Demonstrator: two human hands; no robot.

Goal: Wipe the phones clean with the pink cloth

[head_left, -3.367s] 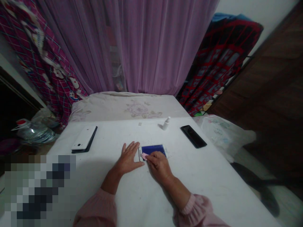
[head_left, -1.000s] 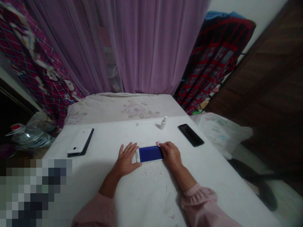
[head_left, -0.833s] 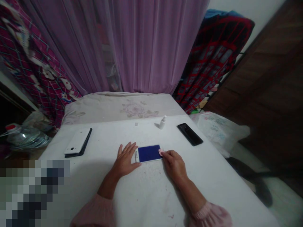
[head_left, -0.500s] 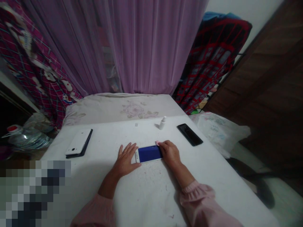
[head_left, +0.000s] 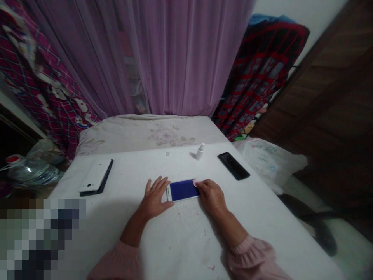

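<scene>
A white phone (head_left: 182, 190) with a blue screen lies flat on the white table (head_left: 180, 241). My left hand (head_left: 154, 196) rests flat beside the phone's left end, fingers spread and touching its edge. My right hand (head_left: 211, 196) sits at the phone's right end, fingers curled round a small pink piece (head_left: 194, 182) pressed on the screen's far right corner.
A white phone stacked on a dark one (head_left: 96, 181) lies far left. A small white bottle (head_left: 199, 151) and a black phone (head_left: 233, 165) sit at the back right. A tiny white scrap (head_left: 167, 154) lies at the back. A bed (head_left: 148, 134) and purple curtain (head_left: 175, 58) stand behind.
My right hand has slid the pink piece from the screen's left end to its right end, then back and forth across that end. The left hand has stayed put.
</scene>
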